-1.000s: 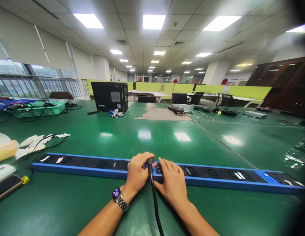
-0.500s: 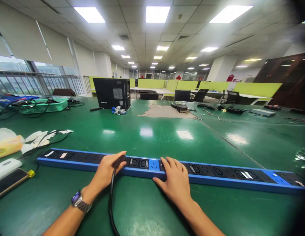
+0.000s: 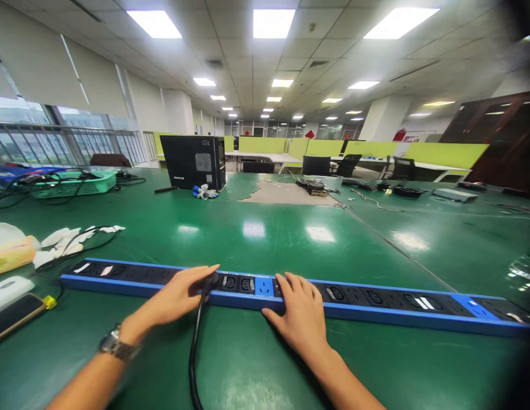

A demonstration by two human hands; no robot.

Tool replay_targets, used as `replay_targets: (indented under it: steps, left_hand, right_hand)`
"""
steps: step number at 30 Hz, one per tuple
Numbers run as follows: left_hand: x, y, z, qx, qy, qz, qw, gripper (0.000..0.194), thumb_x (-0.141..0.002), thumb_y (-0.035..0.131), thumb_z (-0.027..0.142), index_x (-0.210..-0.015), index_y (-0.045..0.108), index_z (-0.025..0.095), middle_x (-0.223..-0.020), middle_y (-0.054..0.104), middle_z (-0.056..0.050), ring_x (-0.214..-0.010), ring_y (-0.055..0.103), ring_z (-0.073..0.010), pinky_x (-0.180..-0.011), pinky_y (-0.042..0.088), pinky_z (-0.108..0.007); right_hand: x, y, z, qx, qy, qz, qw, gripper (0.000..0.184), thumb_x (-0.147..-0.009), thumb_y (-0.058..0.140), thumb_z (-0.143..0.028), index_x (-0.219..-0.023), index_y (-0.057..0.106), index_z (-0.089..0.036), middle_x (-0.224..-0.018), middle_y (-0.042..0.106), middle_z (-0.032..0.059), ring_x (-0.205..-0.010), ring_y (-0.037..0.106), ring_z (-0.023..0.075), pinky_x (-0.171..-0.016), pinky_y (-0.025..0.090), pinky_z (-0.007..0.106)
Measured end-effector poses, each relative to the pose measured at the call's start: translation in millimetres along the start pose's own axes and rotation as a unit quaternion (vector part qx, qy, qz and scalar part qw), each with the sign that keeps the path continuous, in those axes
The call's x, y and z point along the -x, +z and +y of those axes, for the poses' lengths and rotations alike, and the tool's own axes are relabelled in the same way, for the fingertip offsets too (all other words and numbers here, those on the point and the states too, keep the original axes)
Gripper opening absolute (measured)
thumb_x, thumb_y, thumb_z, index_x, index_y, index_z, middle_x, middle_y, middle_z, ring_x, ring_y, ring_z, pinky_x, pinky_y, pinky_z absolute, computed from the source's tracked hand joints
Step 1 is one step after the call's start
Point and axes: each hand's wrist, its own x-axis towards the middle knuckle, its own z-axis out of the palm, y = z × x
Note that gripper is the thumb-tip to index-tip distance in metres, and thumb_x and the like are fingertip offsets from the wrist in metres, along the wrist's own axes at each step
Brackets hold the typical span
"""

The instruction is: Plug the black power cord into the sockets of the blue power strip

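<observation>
A long blue power strip (image 3: 376, 310) with black sockets lies across the green table (image 3: 256, 239). My left hand (image 3: 179, 293) is closed on a black plug (image 3: 210, 280) that sits at a socket left of the strip's middle; its black cable (image 3: 193, 353) runs down toward me. My right hand (image 3: 301, 313) lies flat on the strip just right of a blue socket section (image 3: 265, 286), fingers stretched out, holding nothing. A watch is on my left wrist.
At the left edge lie a phone (image 3: 12, 316), a white device (image 3: 8, 286), a yellow pack (image 3: 11, 250) and white gloves with a cable (image 3: 72, 236). Farther back stand a black computer case (image 3: 192, 162), a green basket (image 3: 72, 185) and small parts. Desks and chairs fill the background.
My left hand carried the plug left along the strip, from a socket by the blue section to one farther left. My right hand stayed pressed on the strip.
</observation>
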Motion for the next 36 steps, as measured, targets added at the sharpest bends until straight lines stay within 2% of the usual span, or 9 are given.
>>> replay_targets:
  steps: [3, 5, 7, 9, 13, 25, 30, 33, 36]
  left_hand:
    - [-21.0, -17.8, 8.0, 0.080, -0.056, -0.021, 0.995, 0.057, -0.079, 0.052, 0.047, -0.132, 0.054, 0.024, -0.129, 0.063, -0.006, -0.115, 0.061, -0.0249, -0.096, 0.048, -0.037]
    - [-41.9, -16.3, 22.9, -0.005, -0.110, -0.021, 0.994, 0.053, -0.082, 0.046, 0.055, -0.117, 0.065, 0.020, -0.120, 0.068, -0.009, -0.108, 0.064, -0.0262, -0.092, 0.050, -0.036]
    - [-60.8, -4.0, 40.4, -0.166, -0.155, -0.064, 0.972, 0.058, -0.088, 0.032, 0.059, -0.097, 0.073, 0.019, -0.103, 0.073, -0.010, -0.096, 0.068, -0.0277, -0.083, 0.051, -0.037]
    - [-72.5, 11.7, 53.9, -0.220, -0.178, -0.079, 0.956, 0.060, -0.087, 0.033, 0.061, -0.081, 0.073, 0.017, -0.089, 0.074, -0.016, -0.086, 0.069, -0.0329, -0.076, 0.051, -0.042]
    - [-74.4, 27.8, 60.8, -0.247, -0.180, -0.084, 0.948, 0.058, -0.087, 0.034, 0.059, -0.071, 0.071, 0.018, -0.080, 0.073, -0.016, -0.080, 0.069, -0.0321, -0.070, 0.050, -0.040]
    - [-70.8, 35.9, 52.1, -0.204, -0.168, -0.020, 0.964, 0.047, -0.082, 0.045, 0.052, -0.064, 0.070, 0.016, -0.071, 0.072, -0.014, -0.074, 0.068, -0.0290, -0.068, 0.049, -0.035]
    - [-48.6, 11.2, 19.9, -0.080, -0.129, 0.003, 0.988, 0.050, -0.089, 0.026, 0.035, -0.095, 0.071, 0.017, -0.092, 0.075, -0.006, -0.087, 0.069, -0.0193, -0.080, 0.052, -0.029]
    - [-15.8, -4.5, 1.3, -0.045, -0.069, 0.029, 0.996, 0.039, -0.080, 0.042, 0.029, -0.108, 0.068, 0.019, -0.110, 0.071, -0.005, -0.103, 0.065, -0.0218, -0.094, 0.049, -0.035]
    - [5.6, -3.7, -3.7, -0.069, -0.009, 0.047, 0.996, 0.050, -0.077, 0.058, 0.034, -0.126, 0.058, 0.023, -0.126, 0.064, -0.006, -0.115, 0.058, -0.0255, -0.102, 0.044, -0.041]
  right_hand:
    - [0.0, 0.6, -0.1, -0.005, 0.002, 0.007, 1.000, 0.064, -0.071, 0.070, -0.043, -0.129, 0.055, -0.021, -0.132, 0.055, 0.0102, -0.123, 0.044, 0.0305, -0.104, 0.029, 0.047]
    - [0.0, 1.6, 0.5, -0.005, -0.001, 0.011, 1.000, 0.064, -0.071, 0.070, -0.043, -0.129, 0.055, -0.021, -0.132, 0.055, 0.0103, -0.123, 0.044, 0.0306, -0.105, 0.029, 0.047]
    - [0.2, 2.6, 1.4, -0.005, -0.006, 0.012, 1.000, 0.063, -0.072, 0.069, -0.044, -0.129, 0.055, -0.021, -0.132, 0.055, 0.0104, -0.123, 0.044, 0.0307, -0.105, 0.029, 0.048]
    - [0.5, 3.1, 2.3, -0.005, -0.010, 0.011, 1.000, 0.063, -0.072, 0.068, -0.043, -0.130, 0.054, -0.021, -0.133, 0.055, 0.0102, -0.124, 0.044, 0.0305, -0.105, 0.029, 0.048]
    - [1.1, 1.9, 2.7, -0.004, -0.009, 0.005, 1.000, 0.063, -0.073, 0.068, -0.042, -0.131, 0.054, -0.022, -0.133, 0.055, 0.0097, -0.125, 0.043, 0.0301, -0.106, 0.029, 0.047]
    - [2.3, -0.2, -3.2, 0.032, -0.018, -0.009, 0.999, 0.063, -0.077, 0.064, -0.044, -0.133, 0.051, -0.018, -0.134, 0.053, 0.0131, -0.125, 0.041, 0.0314, -0.107, 0.027, 0.048]
    - [1.8, 2.6, 1.3, 0.036, -0.030, -0.008, 0.999, 0.062, -0.079, 0.062, -0.047, -0.133, 0.050, -0.019, -0.133, 0.053, 0.0127, -0.124, 0.042, 0.0317, -0.105, 0.028, 0.048]
    - [1.7, 2.9, 1.1, 0.034, -0.029, -0.005, 0.999, 0.062, -0.079, 0.062, -0.047, -0.133, 0.051, -0.020, -0.133, 0.053, 0.0123, -0.124, 0.042, 0.0316, -0.105, 0.027, 0.048]
    - [1.7, 1.5, -1.2, 0.039, -0.021, -0.009, 0.999, 0.062, -0.078, 0.063, -0.045, -0.133, 0.051, -0.019, -0.133, 0.053, 0.0126, -0.124, 0.042, 0.0316, -0.105, 0.027, 0.048]
